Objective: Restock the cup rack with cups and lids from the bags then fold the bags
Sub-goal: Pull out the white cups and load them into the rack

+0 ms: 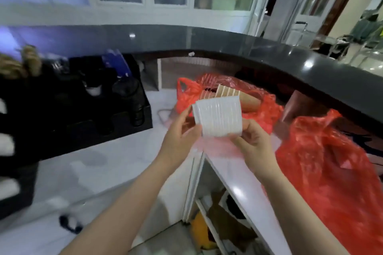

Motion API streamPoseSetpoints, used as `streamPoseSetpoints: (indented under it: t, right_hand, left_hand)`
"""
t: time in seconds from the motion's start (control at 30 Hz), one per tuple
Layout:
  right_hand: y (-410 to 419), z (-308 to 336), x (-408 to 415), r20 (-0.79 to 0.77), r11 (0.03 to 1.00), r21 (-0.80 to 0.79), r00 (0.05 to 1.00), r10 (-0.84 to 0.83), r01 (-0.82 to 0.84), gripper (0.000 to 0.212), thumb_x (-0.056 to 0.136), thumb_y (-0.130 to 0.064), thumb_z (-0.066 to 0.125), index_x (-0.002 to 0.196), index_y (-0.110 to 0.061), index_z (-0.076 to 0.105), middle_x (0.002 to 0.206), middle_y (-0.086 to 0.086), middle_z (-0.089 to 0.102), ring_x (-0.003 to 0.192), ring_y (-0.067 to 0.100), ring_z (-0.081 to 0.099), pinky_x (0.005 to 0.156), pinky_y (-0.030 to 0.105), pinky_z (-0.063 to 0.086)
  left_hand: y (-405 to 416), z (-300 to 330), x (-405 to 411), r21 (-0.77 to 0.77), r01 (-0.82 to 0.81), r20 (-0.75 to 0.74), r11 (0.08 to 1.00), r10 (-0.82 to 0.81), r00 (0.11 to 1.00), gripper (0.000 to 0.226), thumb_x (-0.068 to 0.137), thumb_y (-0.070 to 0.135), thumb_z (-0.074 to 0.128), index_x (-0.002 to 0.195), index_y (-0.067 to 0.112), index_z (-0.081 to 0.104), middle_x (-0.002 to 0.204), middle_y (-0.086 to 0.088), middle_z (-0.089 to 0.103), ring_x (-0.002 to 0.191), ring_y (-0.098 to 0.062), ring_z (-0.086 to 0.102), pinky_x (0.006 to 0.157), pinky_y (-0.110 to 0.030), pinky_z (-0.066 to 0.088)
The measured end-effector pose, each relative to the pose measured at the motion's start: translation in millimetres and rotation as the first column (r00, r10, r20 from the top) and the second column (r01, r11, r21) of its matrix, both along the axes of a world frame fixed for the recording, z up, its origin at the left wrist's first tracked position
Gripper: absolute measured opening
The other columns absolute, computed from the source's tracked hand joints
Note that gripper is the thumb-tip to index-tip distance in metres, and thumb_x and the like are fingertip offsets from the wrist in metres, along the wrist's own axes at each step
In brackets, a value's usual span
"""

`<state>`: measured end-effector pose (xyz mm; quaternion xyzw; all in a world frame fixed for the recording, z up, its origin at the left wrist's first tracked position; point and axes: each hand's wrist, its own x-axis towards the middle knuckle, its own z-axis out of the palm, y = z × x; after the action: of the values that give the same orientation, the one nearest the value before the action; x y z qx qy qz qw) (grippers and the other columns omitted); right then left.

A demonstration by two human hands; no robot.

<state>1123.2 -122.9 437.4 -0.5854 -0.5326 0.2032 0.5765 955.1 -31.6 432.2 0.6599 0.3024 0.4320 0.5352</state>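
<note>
- You've got the stack of white lids (218,117) up in both hands, lying sideways above the white counter (116,172), right in the middle of the view.
- Your left hand (180,141) holds the stack's left end, thumb up along the near side and fingers curled behind it.
- Your right hand (251,141) pinches the lower right corner of the stack, thumb tip on the bottom edge, fingers tucked underneath.
- Just behind the lids sits the far red bag (267,107), mouth open, with a row of brown paper cups (230,94) lying on their sides inside; the lids' top edge overlaps them from this angle, and whether they touch I can't tell.
- The near red bag (331,172) slumps on the counter's right side, close against your right forearm.
- Off to your left, the black cup rack (87,114) stands well apart from your hands, with white counter showing between its front edge and your left wrist.
- The counter's near edge runs diagonally under your right forearm; below it an open cabinet (219,219) shows cluttered shelves.
- A dark raised ledge (310,64) curves along the back and round to the right, hemming in both bags.
- A small dark object (69,223) lies on the counter by your left elbow; too blurred to name.
</note>
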Motion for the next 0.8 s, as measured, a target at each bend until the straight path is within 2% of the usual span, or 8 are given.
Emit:
streamPoseSetpoints:
  t: [0.1,0.17,0.23,0.4,0.47,0.57,0.7,0.8]
  right_hand:
    - [30.2,-8.3,-37.0,0.018,0.994,0.014,0.994,0.111,-0.111,0.016,0.085,0.006,0.064,0.093,-0.008,0.062,0.1,-0.013,0.069,0.093,0.009,0.065,0.08,0.027,0.052]
    - [47.9,-11.5,-61.8,0.027,0.977,0.02,0.977,0.211,-0.211,0.021,0.085,0.006,0.065,0.092,-0.014,0.062,0.1,-0.017,0.068,0.092,0.007,0.065,0.077,0.021,0.051]
    - [64.7,-12.3,-81.9,0.023,0.95,0.019,0.95,0.311,-0.311,0.031,0.084,0.006,0.065,0.093,-0.023,0.062,0.099,-0.021,0.067,0.09,0.001,0.064,0.078,0.016,0.049]
    - [106.2,-10.1,-131.8,-0.025,0.857,0.028,0.857,0.515,-0.514,0.043,0.083,-0.001,0.07,0.095,-0.041,0.062,0.098,-0.013,0.07,0.095,0.01,0.066,0.089,0.039,0.052]
    - [112.8,-5.3,-163.2,-0.056,0.791,0.07,0.79,0.611,-0.607,0.04,0.084,-0.012,0.071,0.099,-0.046,0.058,0.102,-0.014,0.067,0.098,0.01,0.066,0.087,0.035,0.054]
    - [108.9,2.7,-213.1,-0.1,0.678,0.12,0.671,0.735,-0.725,0.045,0.084,-0.024,0.066,0.12,-0.046,0.049,0.114,-0.022,0.059,0.106,0.006,0.06,0.083,0.021,0.052]
    - [86.8,8.5,-274.9,-0.126,0.549,0.144,0.535,0.835,-0.823,0.057,0.085,-0.027,0.065,0.136,-0.035,0.042,0.121,-0.028,0.054,0.112,0.001,0.056,0.084,0.017,0.05]
    - [67.2,21.8,-317.1,-0.101,0.51,0.176,0.5,0.86,-0.842,0.06,0.083,-0.025,0.065,0.137,-0.031,0.04,0.115,-0.033,0.052,0.11,0.0,0.055,0.083,0.019,0.051]
  left_hand:
    - [5.3,-6.4,-47.2,0.023,-0.151,-0.047,0.988,0.152,0.987,0.053,0.093,0.005,0.055,0.131,0.041,0.044,0.123,0.009,0.055,0.106,0.005,0.058,0.088,-0.014,0.046]
    - [5.4,-7.5,-75.5,-0.006,-0.221,-0.083,0.975,0.22,0.972,0.056,0.095,0.007,0.053,0.145,0.025,0.037,0.136,-0.002,0.049,0.118,-0.006,0.054,0.102,-0.027,0.044]
    - [4.3,-4.4,-100.9,-0.002,-0.294,-0.098,0.956,0.293,0.951,0.057,0.096,0.009,0.051,0.148,0.02,0.031,0.141,0.0,0.046,0.123,-0.005,0.051,0.106,-0.029,0.041]
    - [-15.2,3.4,-149.5,0.045,-0.538,-0.124,0.842,0.539,0.833,0.057,0.096,0.016,0.054,0.137,0.047,0.029,0.13,0.022,0.046,0.114,0.013,0.046,0.09,-0.006,0.042]
    - [-26.2,6.2,-171.0,0.053,-0.624,-0.127,0.78,0.625,0.77,0.061,0.095,0.013,0.055,0.138,0.046,0.029,0.136,0.019,0.044,0.12,0.01,0.044,0.096,-0.011,0.042]
    - [-50.3,12.3,-205.9,0.102,-0.733,-0.119,0.672,0.74,0.662,0.065,0.093,0.007,0.056,0.147,0.03,0.029,0.145,0.006,0.041,0.132,-0.004,0.04,0.108,-0.03,0.04]
    - [-93.7,20.7,-251.6,0.173,-0.816,-0.076,0.552,0.833,0.548,0.065,0.091,0.013,0.058,0.145,0.033,0.028,0.145,0.007,0.039,0.13,0.0,0.04,0.095,-0.015,0.044]
    - [-120.2,29.5,-286.5,0.216,-0.859,-0.074,0.464,0.885,0.459,0.069,0.088,0.019,0.057,0.149,0.03,0.026,0.146,0.012,0.04,0.132,0.001,0.038,0.1,-0.017,0.041]
